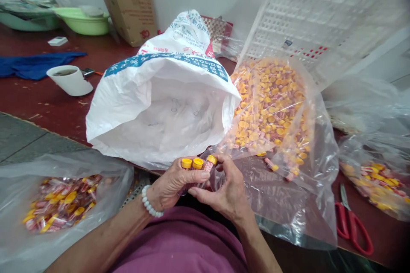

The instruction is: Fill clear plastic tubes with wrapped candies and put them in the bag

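Holding three tubes [209,166] | round yellow caps [197,163] | one red-and-white patterned

The small cylindrical tubes with yellow caps [197,163] are smooth plastic, and the large clear plastic bag [288,211] is glossy and crinkled. The wide-mouthed white printed sack [121,106] looks matt and creased, perhaps woven plastic. The red-handled scissors [348,211] combine smooth plastic with metal

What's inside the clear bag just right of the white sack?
The clear bag holds many small yellow-capped tubes; whatever lies beneath the top layer is covered.
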`<state>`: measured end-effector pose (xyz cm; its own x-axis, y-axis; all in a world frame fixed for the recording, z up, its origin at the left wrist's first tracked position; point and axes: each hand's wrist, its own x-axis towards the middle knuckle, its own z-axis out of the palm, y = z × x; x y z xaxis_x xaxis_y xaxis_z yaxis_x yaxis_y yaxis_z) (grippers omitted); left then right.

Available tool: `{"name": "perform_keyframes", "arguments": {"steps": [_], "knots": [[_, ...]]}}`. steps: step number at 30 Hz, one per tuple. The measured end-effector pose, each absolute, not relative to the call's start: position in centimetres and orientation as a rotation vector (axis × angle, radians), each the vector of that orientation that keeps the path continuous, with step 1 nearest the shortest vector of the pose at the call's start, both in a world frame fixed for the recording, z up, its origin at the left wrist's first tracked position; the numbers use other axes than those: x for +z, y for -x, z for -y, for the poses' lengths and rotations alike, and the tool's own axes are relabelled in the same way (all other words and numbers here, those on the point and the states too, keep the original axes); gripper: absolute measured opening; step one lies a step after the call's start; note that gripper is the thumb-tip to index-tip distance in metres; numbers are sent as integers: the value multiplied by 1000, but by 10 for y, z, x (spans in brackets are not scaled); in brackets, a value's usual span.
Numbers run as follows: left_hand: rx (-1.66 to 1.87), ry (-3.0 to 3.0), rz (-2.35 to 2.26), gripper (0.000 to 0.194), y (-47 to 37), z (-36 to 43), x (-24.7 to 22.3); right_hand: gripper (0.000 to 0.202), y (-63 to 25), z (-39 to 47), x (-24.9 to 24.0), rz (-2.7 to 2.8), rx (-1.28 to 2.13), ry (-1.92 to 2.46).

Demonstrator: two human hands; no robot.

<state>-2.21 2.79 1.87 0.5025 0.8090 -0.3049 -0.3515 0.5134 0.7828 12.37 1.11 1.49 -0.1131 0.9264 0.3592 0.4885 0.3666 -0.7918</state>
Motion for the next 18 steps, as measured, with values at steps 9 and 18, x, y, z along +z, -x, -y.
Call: {"name": "perform_keyframes", "arguments": {"steps": [9, 18], "knots": [[789, -543, -660, 20, 23, -22, 9, 82, -123, -5, -2, 1689, 744, 1148], [892, -590, -750, 19, 31, -11, 17, 74, -126, -4, 0, 2033, 387, 1149]]}}
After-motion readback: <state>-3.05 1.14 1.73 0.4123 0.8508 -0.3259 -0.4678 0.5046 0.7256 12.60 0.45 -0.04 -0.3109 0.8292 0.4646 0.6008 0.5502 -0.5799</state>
